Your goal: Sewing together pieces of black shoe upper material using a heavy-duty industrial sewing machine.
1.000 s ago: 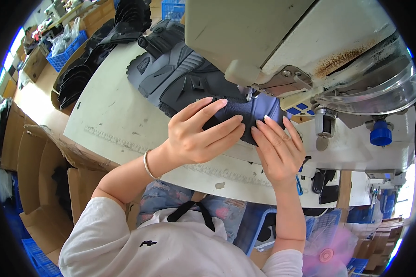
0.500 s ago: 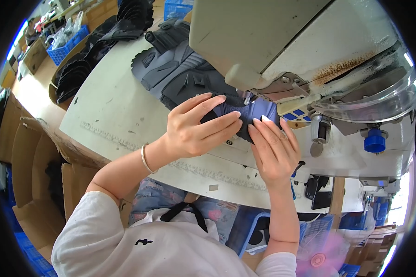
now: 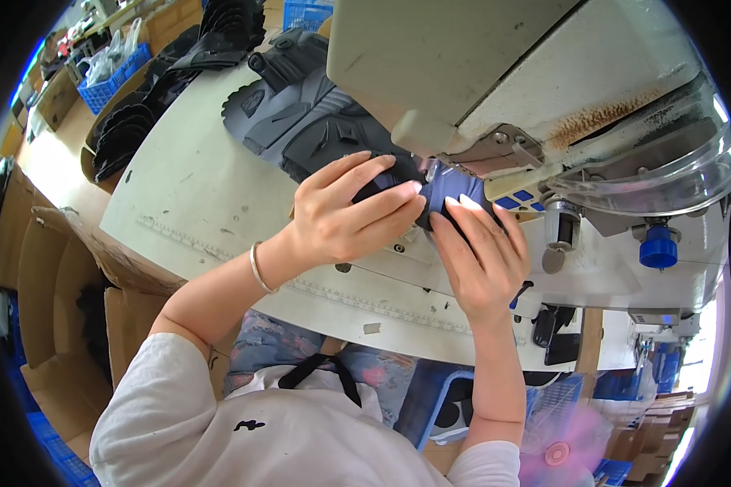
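Observation:
A dark grey and black shoe upper [image 3: 341, 146] with raised moulded patterns lies on the sewing machine's white bed. Its smooth blue lining [image 3: 453, 188] shows beneath the needle area, right of the black part. My left hand [image 3: 341, 213] holds the upper's near edge with fingers stretched over it and the thumb hidden. Close by on the right, my right hand [image 3: 483, 264] grips the blue and black edge, fingertips on top. The fingertips of both hands are a short way apart, just in front of the presser foot. The needle tip is hard to make out.
The sewing machine head [image 3: 430, 61] overhangs the work. A clear plastic guard [image 3: 650, 183] and a blue knob [image 3: 658, 250] are at right. Stacked black shoe pieces [image 3: 126, 134] stand at far left, near an open cardboard box [image 3: 57, 325]. A pink fan [image 3: 558, 453] is low right.
The shoe upper has shifted slightly up and left. My left hand has moved a little with it and its fingers come nearer the right hand. My right hand has barely moved.

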The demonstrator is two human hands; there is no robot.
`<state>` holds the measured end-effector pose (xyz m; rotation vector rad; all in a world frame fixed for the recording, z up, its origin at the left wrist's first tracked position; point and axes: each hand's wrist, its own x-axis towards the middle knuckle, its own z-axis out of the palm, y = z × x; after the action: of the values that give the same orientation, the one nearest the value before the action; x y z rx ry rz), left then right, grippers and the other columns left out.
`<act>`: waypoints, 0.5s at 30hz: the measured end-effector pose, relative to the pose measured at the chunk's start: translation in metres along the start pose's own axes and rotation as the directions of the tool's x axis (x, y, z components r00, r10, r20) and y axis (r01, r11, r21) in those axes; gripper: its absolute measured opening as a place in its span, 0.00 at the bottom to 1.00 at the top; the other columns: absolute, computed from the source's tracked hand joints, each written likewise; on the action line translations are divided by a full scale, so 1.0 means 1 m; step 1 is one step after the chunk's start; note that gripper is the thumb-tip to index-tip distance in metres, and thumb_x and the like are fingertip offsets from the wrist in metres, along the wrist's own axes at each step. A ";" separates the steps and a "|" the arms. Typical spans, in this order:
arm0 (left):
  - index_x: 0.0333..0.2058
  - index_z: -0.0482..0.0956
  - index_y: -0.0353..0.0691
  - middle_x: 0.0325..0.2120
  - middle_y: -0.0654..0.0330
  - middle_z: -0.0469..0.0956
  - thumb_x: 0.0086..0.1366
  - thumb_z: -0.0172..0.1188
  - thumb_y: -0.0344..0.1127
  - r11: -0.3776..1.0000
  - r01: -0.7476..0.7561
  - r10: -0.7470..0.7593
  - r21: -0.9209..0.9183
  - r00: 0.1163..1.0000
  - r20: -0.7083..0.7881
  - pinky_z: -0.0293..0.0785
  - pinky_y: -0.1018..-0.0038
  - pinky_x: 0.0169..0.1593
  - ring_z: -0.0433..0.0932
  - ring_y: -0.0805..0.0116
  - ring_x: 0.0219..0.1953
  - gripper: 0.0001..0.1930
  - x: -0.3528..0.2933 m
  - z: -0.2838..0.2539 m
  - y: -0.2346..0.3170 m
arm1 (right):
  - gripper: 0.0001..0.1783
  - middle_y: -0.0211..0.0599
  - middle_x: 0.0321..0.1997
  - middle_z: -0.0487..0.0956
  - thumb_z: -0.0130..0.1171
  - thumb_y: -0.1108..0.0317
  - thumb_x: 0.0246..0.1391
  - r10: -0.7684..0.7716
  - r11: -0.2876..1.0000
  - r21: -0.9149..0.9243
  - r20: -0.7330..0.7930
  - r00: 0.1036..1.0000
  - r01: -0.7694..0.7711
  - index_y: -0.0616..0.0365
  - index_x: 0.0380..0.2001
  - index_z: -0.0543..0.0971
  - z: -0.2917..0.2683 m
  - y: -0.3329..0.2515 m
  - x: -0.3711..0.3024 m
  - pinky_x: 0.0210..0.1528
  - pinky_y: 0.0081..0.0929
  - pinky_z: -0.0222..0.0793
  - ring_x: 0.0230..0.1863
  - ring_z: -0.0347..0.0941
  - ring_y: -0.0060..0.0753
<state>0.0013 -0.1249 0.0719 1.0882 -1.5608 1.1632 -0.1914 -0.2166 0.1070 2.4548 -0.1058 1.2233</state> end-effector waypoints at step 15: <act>0.34 0.87 0.50 0.36 0.66 0.84 0.45 0.70 0.35 0.995 -0.006 0.011 -0.101 0.999 0.051 0.85 0.65 0.41 0.85 0.59 0.39 0.13 -0.007 0.003 -0.014 | 0.15 0.22 0.39 0.85 0.74 0.69 0.40 0.011 1.000 -0.024 -0.011 1.000 -0.011 0.46 0.36 0.88 0.008 0.007 0.003 0.36 0.23 0.72 0.29 0.78 0.21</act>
<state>0.0153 -0.1297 0.0677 1.0529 -1.6472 1.0578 -0.1853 -0.2256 0.1077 2.4304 -0.1303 1.2325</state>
